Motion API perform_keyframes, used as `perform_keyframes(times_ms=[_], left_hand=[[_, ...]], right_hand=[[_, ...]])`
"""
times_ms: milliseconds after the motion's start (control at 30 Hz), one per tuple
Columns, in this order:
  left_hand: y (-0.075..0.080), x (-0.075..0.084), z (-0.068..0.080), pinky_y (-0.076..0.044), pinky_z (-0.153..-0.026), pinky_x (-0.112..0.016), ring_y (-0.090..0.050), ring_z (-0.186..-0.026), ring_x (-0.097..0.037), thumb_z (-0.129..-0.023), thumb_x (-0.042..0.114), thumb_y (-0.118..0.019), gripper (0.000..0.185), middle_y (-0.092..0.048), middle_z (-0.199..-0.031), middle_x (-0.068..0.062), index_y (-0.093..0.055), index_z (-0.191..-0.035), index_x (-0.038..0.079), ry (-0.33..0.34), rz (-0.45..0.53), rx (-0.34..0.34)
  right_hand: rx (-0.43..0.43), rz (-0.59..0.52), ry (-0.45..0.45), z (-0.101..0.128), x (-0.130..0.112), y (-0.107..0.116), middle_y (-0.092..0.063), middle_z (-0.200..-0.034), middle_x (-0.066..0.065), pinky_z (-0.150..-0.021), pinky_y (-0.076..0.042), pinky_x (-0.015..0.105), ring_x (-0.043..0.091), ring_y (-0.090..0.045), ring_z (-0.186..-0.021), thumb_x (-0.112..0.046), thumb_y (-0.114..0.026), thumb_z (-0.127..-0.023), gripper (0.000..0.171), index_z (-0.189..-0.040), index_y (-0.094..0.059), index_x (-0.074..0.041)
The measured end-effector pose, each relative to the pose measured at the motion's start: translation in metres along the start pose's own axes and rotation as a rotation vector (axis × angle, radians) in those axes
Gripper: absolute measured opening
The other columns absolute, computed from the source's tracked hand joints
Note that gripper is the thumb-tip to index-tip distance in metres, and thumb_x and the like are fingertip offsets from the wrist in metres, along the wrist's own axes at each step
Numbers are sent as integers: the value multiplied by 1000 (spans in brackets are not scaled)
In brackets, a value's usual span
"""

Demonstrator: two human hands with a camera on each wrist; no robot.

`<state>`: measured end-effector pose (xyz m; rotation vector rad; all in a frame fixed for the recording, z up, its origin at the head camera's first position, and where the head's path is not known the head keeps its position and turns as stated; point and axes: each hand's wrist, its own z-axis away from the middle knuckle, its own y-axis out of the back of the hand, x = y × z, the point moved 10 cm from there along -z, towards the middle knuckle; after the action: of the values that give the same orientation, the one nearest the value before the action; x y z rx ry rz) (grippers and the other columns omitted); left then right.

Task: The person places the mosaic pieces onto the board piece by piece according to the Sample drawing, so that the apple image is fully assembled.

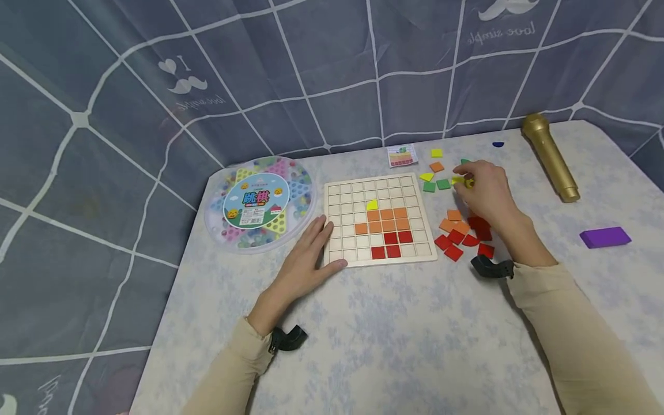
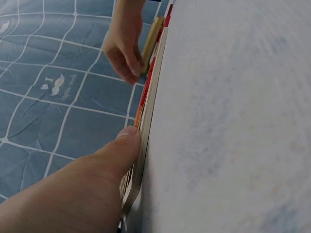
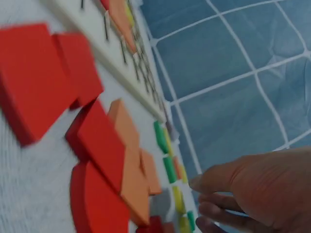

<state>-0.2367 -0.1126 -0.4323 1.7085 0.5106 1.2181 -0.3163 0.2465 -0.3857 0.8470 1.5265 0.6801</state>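
A wooden grid board (image 1: 342,199) lies on the table, holding orange tiles (image 1: 386,220), red tiles (image 1: 392,244) and one yellow piece (image 1: 372,204). My left hand (image 1: 325,245) lies flat at the board's left edge, thumb (image 2: 114,158) pressed against its rim (image 2: 148,109). My right hand (image 1: 463,176) reaches over the loose tiles to the right of the board and pinches a yellow tile (image 1: 459,181) at its fingertips (image 3: 204,187). Loose red tiles (image 1: 459,243) (image 3: 34,73), orange tiles (image 1: 452,220) (image 3: 131,160) and green tiles (image 1: 436,185) lie around it.
A round checkers box (image 1: 259,202) sits left of the board. A golden microphone (image 1: 550,155) lies at the back right, a purple block (image 1: 604,237) near the right edge. A small pattern card (image 1: 402,155) lies behind the board. A grey checked cloth hangs behind the table.
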Motion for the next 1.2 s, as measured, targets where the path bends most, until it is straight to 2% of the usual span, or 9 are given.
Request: perform_keyframes(times_ms=[167,300,467,633,833,1000,1200], left_hand=[[1,0,-1,-24,-129,-56,-11,-165,-28,-99,55,-68,91,-15,-178,-7,-27,-168,12,-1,-5,-3],[1,0,-2,-24,-130,-55,-10,-165,-28,-99,56,-67,92,-13,-178,-7,-26,-169,12,0,-17,-14],[4,1,-4,-25,-130,-54,-11,-165,-26,-99,57,-67,91,-14,-178,-6,-27,-169,14,-10,-22,-4],[2,0,-2,-24,-130,-54,-11,-165,-27,-100,56,-67,90,-14,-178,-7,-27,-169,14,-5,-18,-13],[1,3,-5,-24,-130,-54,-12,-165,-28,-100,54,-68,90,-16,-177,-10,-28,-168,11,-21,-25,-3],[0,4,-5,-24,-130,-55,-13,-165,-30,-99,53,-69,91,-17,-177,-11,-29,-167,9,-19,-21,-4],[0,2,-3,-24,-130,-55,-12,-165,-29,-99,53,-69,91,-17,-177,-10,-29,-168,9,-1,-15,-4]], right_hand=[[-38,44,3,-7,13,-9,-59,-133,35,-105,-44,69,50,-47,-120,-3,-66,-98,39,-136,-65,6],[-41,32,20,-7,18,-12,-62,-126,33,-104,-42,67,48,-47,-116,-3,-66,-98,32,-129,-68,7],[-7,-2,41,-7,19,-6,-68,-119,30,-101,-43,63,44,-53,-111,-4,-66,-97,29,-124,-71,6],[18,-28,46,-8,16,1,-71,-115,27,-91,-49,54,40,-60,-104,-6,-66,-94,29,-121,-72,4],[-13,-68,81,-6,-5,1,-73,-117,25,-91,-55,54,40,-66,-104,-8,-70,-94,28,-121,-73,1],[-77,-74,139,-1,-25,-12,-73,-114,23,-93,-57,57,39,-66,-106,-7,-73,-93,27,-119,-74,1],[-155,-88,215,2,-47,-36,-72,-115,20,-93,-58,53,35,-64,-103,-4,-73,-93,25,-116,-76,1]])
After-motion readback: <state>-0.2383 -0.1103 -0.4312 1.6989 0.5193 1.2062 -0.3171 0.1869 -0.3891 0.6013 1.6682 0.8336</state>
